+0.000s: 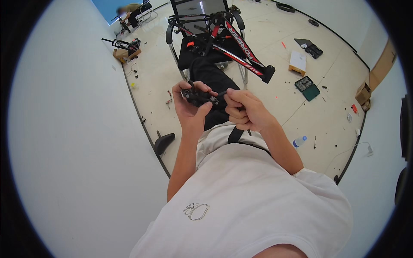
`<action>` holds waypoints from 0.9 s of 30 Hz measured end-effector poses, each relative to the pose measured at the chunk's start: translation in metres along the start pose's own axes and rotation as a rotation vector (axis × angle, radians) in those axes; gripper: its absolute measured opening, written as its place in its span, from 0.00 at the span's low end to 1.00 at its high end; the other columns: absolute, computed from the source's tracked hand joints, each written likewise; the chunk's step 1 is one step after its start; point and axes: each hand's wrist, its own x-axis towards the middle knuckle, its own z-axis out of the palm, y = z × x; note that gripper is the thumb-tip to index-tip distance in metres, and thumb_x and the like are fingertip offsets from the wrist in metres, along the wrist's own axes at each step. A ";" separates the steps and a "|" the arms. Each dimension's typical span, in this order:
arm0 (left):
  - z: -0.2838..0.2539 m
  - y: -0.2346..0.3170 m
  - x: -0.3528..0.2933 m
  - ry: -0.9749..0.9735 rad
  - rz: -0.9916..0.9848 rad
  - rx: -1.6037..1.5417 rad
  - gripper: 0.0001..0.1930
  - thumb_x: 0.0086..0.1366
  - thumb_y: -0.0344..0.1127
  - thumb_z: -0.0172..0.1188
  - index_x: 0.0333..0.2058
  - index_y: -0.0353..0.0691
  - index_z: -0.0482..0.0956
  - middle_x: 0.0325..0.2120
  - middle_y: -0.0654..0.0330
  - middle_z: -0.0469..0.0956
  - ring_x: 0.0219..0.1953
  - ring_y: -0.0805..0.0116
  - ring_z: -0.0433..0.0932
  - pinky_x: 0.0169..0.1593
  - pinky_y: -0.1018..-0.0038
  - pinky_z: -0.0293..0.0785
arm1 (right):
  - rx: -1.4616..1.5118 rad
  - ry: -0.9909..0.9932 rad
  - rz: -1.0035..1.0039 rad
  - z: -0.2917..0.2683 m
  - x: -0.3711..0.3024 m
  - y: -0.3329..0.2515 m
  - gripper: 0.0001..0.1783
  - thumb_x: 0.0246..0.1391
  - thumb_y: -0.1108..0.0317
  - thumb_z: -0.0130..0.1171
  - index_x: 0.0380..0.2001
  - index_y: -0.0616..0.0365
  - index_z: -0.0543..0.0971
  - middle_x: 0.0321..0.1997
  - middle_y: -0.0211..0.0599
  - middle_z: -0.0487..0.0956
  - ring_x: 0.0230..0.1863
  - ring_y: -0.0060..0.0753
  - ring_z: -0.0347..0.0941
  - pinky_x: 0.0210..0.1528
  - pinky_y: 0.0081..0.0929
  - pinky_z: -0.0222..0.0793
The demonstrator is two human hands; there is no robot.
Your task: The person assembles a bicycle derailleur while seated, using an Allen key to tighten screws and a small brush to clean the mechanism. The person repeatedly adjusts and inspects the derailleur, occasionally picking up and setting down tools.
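Observation:
My left hand (189, 101) is closed around a small black bicycle part (198, 96) with a few shiny metal bits, held up over my lap. Its exact kind is hard to make out. In my right hand (247, 109) a slim dark rod (222, 93) is pinched between thumb and forefinger. One end points at the black part; whether it touches cannot be told. A dark tip (249, 133) shows below the curled right fingers, perhaps the same rod. Beyond my hands a black and red bicycle frame (245, 51) lies across a black office chair (185, 58).
On the floor to the right are a green toolbox (309, 91), a black tool case (314, 50), a white-topped box (297, 62) and a water bottle (300, 141). A bicycle saddle (164, 143) lies by the left wall. Another person (131, 15) sits far left.

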 end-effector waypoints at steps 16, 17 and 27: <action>-0.006 0.006 0.001 -0.251 0.400 0.613 0.19 0.44 0.13 0.52 0.33 0.40 0.61 0.34 0.54 0.70 0.36 0.67 0.71 0.43 0.73 0.68 | 0.056 -0.016 0.058 0.003 0.004 0.010 0.26 0.69 0.53 0.40 0.16 0.47 0.51 0.11 0.18 0.47 0.10 0.13 0.37 0.09 0.17 0.30; -0.007 0.007 0.001 -0.255 0.418 0.632 0.19 0.44 0.13 0.51 0.33 0.40 0.61 0.33 0.54 0.70 0.35 0.67 0.71 0.43 0.73 0.68 | 0.057 -0.020 0.059 0.003 0.005 0.010 0.26 0.69 0.53 0.40 0.16 0.47 0.51 0.11 0.18 0.47 0.11 0.13 0.37 0.09 0.18 0.30; -0.002 0.012 0.001 -0.049 -0.136 0.033 0.21 0.48 0.15 0.54 0.39 0.41 0.61 0.35 0.56 0.69 0.38 0.66 0.72 0.49 0.69 0.72 | -0.157 0.016 0.058 -0.005 0.006 0.014 0.24 0.69 0.55 0.41 0.17 0.49 0.58 0.13 0.17 0.50 0.12 0.11 0.42 0.11 0.18 0.35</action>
